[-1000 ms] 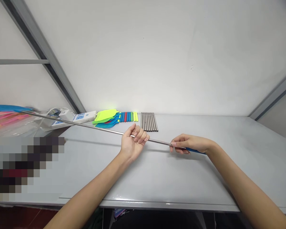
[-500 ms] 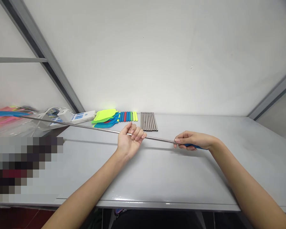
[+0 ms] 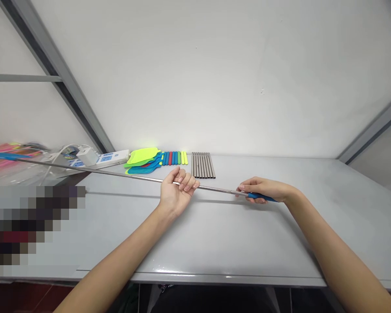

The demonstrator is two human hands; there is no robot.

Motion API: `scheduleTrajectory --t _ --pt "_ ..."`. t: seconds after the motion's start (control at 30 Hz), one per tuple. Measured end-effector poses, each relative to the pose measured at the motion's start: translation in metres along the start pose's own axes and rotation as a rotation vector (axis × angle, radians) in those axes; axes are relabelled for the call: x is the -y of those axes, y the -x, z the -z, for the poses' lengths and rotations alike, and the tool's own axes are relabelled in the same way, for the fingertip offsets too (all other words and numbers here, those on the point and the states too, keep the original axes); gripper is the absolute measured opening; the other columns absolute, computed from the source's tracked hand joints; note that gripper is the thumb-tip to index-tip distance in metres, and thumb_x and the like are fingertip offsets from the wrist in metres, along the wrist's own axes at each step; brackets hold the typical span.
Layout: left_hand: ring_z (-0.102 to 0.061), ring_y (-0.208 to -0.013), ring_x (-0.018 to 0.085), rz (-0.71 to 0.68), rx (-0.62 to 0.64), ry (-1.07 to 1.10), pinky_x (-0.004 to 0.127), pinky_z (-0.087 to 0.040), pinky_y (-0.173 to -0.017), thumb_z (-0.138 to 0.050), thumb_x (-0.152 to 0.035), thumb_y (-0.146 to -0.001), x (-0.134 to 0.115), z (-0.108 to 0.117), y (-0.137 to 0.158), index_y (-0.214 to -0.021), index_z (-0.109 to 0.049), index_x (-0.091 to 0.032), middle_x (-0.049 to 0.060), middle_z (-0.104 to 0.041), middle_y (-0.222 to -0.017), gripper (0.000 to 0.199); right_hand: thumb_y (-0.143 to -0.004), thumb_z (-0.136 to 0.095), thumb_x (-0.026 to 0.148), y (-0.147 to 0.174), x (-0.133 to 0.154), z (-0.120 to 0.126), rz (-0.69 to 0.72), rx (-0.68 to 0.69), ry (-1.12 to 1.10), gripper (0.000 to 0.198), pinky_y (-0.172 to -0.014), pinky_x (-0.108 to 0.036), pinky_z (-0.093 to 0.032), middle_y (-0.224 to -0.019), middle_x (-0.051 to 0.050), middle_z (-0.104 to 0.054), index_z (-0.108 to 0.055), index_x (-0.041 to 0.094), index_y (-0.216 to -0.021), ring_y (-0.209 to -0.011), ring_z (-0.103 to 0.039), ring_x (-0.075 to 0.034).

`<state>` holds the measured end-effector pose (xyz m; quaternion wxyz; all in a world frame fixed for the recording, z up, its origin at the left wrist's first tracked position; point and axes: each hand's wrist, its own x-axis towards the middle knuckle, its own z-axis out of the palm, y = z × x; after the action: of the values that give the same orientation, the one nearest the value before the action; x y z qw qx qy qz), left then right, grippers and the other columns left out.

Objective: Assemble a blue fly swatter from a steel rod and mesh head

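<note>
A long telescopic fly swatter crosses the view, its thin metal rod (image 3: pixel 117 174) stretched out above the table. Around the middle of the rod my left hand (image 3: pixel 179 191) is closed, palm up. At the right end, my right hand (image 3: pixel 263 190) grips the blue handle (image 3: pixel 260 197), thumb and fingers near where handle meets rod. The swatter's blue head (image 3: pixel 3 155) runs off the left edge, so only part of it shows.
Along the wall lie stacked swatter heads (image 3: pixel 143 155), a row of coloured handles (image 3: pixel 172 158) and several metal tubes (image 3: pixel 203 165). A power strip (image 3: pixel 107 159) with plugs sits to their left, beside bagged pink pieces (image 3: pixel 6 167). A pixelated patch hides the lower left.
The swatter's blue head has slid a little further left. More of the blue handle shows at my right hand, whose fingers have shifted slightly. My left hand stays on the rod.
</note>
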<state>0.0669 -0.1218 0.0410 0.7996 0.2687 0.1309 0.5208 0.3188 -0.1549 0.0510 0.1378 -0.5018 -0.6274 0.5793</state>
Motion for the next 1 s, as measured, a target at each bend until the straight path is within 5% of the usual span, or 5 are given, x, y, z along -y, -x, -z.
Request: scheduleTrajectory --t 1.0 --pt "-0.027 -0.038 0.007 0.017 -0.061 0.025 0.022 -0.034 -0.046 -0.035 -0.022 -0.080 0.0005 0.0017 0.0000 -0.046 -0.027 -0.017 -0.005 -0.021 -0.040 0.034 -0.077 -0.041 0.047 -0.0006 0.0050 -0.0064 0.051 0.032 0.049 0.037 -0.038 -0.020 -0.025 -0.061 0.000 -0.046 -0.054 0.012 -0.083 -0.041 -0.031 -0.004"
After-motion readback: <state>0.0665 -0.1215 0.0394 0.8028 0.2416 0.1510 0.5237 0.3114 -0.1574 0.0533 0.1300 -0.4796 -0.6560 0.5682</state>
